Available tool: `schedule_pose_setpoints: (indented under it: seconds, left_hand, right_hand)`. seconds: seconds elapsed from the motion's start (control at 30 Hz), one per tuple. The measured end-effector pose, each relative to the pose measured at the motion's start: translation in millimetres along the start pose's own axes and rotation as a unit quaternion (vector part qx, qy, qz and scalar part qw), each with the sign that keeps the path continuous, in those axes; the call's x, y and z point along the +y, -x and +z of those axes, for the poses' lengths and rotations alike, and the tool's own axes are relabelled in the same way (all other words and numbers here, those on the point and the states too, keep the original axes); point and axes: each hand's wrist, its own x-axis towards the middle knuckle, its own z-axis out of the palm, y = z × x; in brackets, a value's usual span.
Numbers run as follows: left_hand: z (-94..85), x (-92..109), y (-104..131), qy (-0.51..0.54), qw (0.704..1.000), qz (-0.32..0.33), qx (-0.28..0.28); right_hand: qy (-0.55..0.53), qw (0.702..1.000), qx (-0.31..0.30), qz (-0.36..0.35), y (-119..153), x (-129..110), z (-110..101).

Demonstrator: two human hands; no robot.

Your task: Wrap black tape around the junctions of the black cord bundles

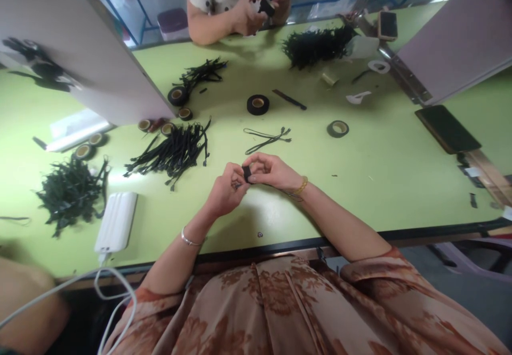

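Observation:
My left hand (pixel 229 189) and my right hand (pixel 272 172) meet above the green table, near its front edge. Both sets of fingers pinch a small black roll (pixel 247 173) between them. A thin dark cable (pixel 276 188) runs from under my right fingers toward the wrist with the yellow bracelet. Just beyond my hands lie looped thin black cables (pixel 267 140). Farther back are a black tape roll (pixel 258 104) and a dark knife (pixel 289 99). Another tape roll (pixel 338 128) lies to the right.
Bundles of black cables (pixel 176 149) and a white power bank (pixel 116 222) with a white cord occupy the left side. A grey panel (pixel 120 50) stands behind them. Across the table (pixel 384 173), a person's hands (pixel 256 13) hold a black object. A phone (pixel 448 128) is at right.

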Motion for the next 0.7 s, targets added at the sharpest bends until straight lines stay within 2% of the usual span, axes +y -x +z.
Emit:
schedule_pose_setpoints:
  seconds: [0.13,0.3,0.43,0.5,0.6,0.7]
  left_hand:
    - [-0.9,-5.0,-3.1,0.043,0.998,-0.047,-0.004]
    - [5.6,-3.7,-1.6,-0.018,0.998,-0.056,0.016]
    - [14.4,-0.9,1.6,-0.039,0.997,-0.066,0.027]
    - [16.6,-0.9,1.6,-0.034,0.995,-0.077,0.052]
    - [16.0,-2.9,-1.7,-0.013,0.988,-0.102,0.115]
    - [11.8,-4.8,-8.0,0.112,0.975,-0.119,0.149]
  right_hand:
    - [0.023,0.998,0.041,-0.048,0.2,4.1,6.2]
    - [0.022,0.998,0.032,-0.058,0.9,4.2,4.9]
    - [0.13,0.99,0.023,-0.038,4.4,-3.0,7.1]
    - [0.21,0.976,0.024,-0.049,7.4,-7.3,10.9]
    - [0.325,0.938,0.028,-0.118,12.1,-12.2,16.5]
    - [0.412,0.892,0.035,-0.18,14.9,-13.8,19.0]
